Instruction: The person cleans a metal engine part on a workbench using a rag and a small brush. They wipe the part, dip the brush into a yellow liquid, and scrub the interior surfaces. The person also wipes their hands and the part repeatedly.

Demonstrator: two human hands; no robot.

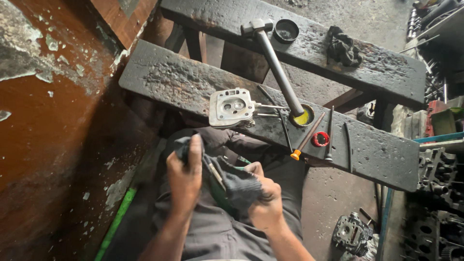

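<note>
- Hands over the lap: left hand [184, 169] and right hand [265, 203] both have fingers curled tight on a grey rag [232, 181] wrapped round a thin rod [216, 175].
- Engine head [231, 107] lies on the bench [377, 150] just ahead, beside a hammer [278, 67].

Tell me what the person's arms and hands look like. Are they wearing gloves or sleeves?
No gloves and no sleeves show. The left hand and the right hand are bare, and both forearms are bare right down to the bottom edge of the picture. I see no watch, ring or bracelet. The fingers look smudged with dark grime.
</note>
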